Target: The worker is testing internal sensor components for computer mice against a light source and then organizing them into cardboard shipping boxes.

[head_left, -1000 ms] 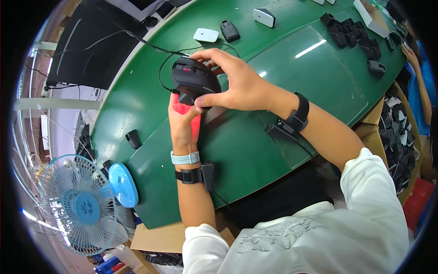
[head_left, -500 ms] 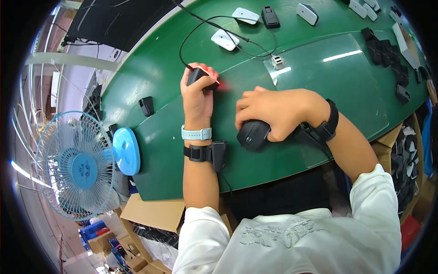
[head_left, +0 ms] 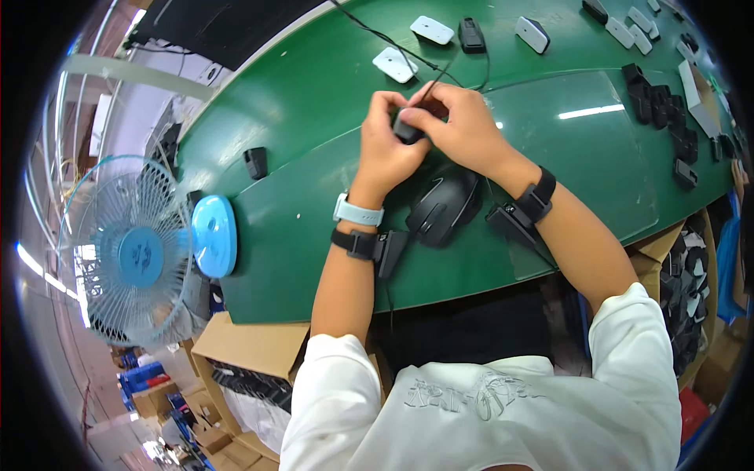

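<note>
My left hand (head_left: 386, 149) is closed around a small black box-shaped device (head_left: 408, 125), with its thumb and fingers wrapped about it. From the right, my right hand (head_left: 462, 124) meets it, fingertips pinched at the device where a thin black cable (head_left: 442, 71) comes up. The fingers hide much of the device and the cable's end. Below both hands, untouched, a black computer mouse (head_left: 444, 210) lies on the green tabletop (head_left: 302, 235). Each wrist wears a black strap with a small black unit.
Two white-faced blocks (head_left: 395, 65) and a black device (head_left: 471, 36) lie beyond my hands. Another black piece (head_left: 255, 162) sits left, near a blue fan (head_left: 141, 251). A clear sheet (head_left: 597, 173) covers the right side, beside several black parts (head_left: 664, 106). Open cartons (head_left: 251, 349) stand below the edge.
My right hand has let go of the mouse and moved up to the device in my left hand. My left hand has shifted right. The red glow no longer shows.
</note>
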Demonstrator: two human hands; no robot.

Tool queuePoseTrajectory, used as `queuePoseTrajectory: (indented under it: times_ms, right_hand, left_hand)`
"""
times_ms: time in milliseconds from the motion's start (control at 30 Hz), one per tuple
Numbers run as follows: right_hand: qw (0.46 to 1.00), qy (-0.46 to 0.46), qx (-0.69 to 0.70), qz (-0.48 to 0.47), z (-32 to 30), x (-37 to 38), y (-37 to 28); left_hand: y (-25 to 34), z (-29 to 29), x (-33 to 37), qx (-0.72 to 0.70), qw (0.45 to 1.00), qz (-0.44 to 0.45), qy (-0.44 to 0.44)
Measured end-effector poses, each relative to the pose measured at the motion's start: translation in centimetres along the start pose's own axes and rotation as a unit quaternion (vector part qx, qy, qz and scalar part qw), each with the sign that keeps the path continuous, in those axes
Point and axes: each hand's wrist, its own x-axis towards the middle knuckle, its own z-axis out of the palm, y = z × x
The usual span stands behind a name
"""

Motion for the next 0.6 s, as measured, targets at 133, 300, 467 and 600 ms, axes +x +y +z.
queuePoseTrajectory:
  times_ms: [133,300,467,600]
  right_hand:
    - [0.997,0.072,0.002,0.013,0.6,-0.1,1.3]
    - [0.994,-0.027,-0.068,0.085,-3.0,2.1,1.7]
    - [0.894,-0.189,-0.387,0.126,-4.8,1.7,-3.0]
    - [0.879,-0.343,-0.305,0.129,-9.4,-1.9,-7.7]
  left_hand:
    - [0.9,-0.7,0.3,0.153,0.987,0.025,0.047]
    - [4.0,-9.0,-1.5,0.163,0.965,-0.15,0.14]
    - [14.7,-14.2,-9.0,0.012,0.97,-0.156,0.188]
    - [21.6,-10.9,-20.2,-0.096,0.953,-0.207,0.199]
